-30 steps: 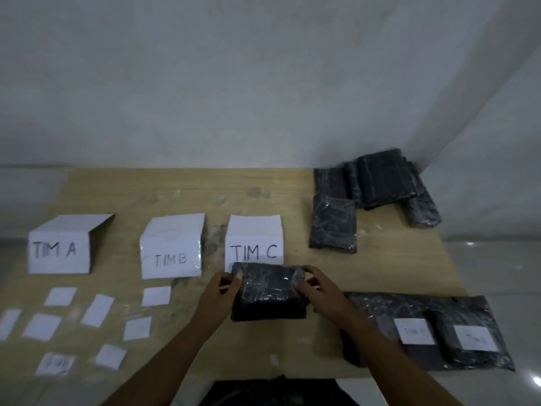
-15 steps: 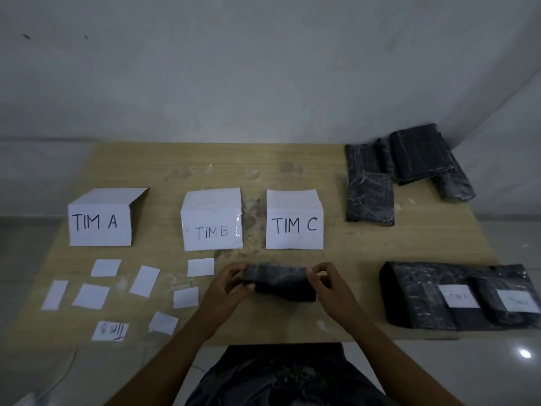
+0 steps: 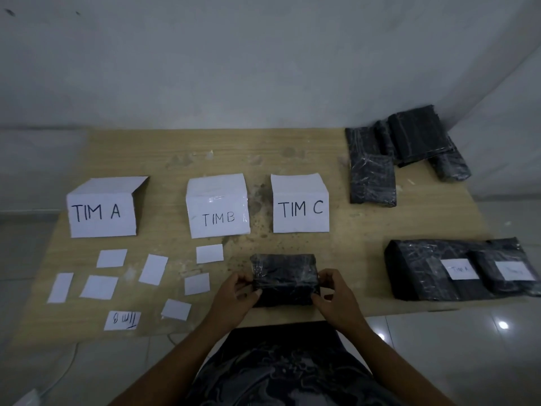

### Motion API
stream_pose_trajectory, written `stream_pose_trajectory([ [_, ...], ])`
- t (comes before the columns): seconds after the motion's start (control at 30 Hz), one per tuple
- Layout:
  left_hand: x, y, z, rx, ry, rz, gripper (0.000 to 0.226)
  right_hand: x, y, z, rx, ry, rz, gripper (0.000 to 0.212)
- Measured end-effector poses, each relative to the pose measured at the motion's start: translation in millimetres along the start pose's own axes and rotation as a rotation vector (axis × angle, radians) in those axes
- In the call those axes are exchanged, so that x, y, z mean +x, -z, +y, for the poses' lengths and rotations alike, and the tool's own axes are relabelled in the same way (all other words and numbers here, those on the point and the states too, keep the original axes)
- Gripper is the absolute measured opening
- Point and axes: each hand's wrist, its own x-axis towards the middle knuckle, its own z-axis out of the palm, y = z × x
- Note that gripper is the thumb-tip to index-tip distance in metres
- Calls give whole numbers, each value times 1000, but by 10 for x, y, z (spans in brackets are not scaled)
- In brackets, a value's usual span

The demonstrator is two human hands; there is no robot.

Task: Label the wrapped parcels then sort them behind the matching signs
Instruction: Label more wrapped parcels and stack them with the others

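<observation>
We hold the black wrapped parcel (image 3: 284, 276) w/ both hands near the front edge of the wooden table (image 3: 351, 230), just in front of the TIM C sign (image 3: 300, 208) & slightly to its left. L hand (image 3: 234, 297) grips the parcel's left end, fingers curled round it, thumb on the near face. R hand (image 3: 336, 297) grips the right end the same way. Can't tell if the parcel rests on the table or sits just above it.

Three folded white signs stand in a row across the mid table: TIM A sign (image 3: 101, 213) at left, TIM B sign (image 3: 218, 210) in the middle, TIM C at right.

Left of our hands, in front of the A & B signs, blank paper slips (image 3: 99, 287) lie scattered flat. One written slip (image 3: 122, 320) lies nearest the front edge, its text upside down to us, approx. "TIM B".

At the far right corner, a pile of black parcels (image 3: 371, 183) lies partly overlapped. At the near right, two bigger labelled parcels (image 3: 415, 268) lie side by side, touching. One carries a white label (image 3: 459, 269) reading TIM A; the 2nd label (image 3: 515, 271) is too blurred to read.
</observation>
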Motion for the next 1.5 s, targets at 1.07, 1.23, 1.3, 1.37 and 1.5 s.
stream_pose_trajectory([
  [1.07,-725,803,-894,1117,80,261,91,378,-1566,-1154,-736,716,-660,36],
  [1.23,-755,834,-917,1064,-79,393,60,357,-1547,-1076,-763,697,-678,38],
  [1.3,-781,857,-944,960,-153,442,44,347,-1535,-1078,-721,676,-693,38],
  [1.37,-796,872,-936,778,-194,505,24,345,-1519,-1089,-678,649,-702,38],
  [1.5,-753,904,-731,379,-173,550,4,357,-1481,-1120,-559,542,-672,35],
])
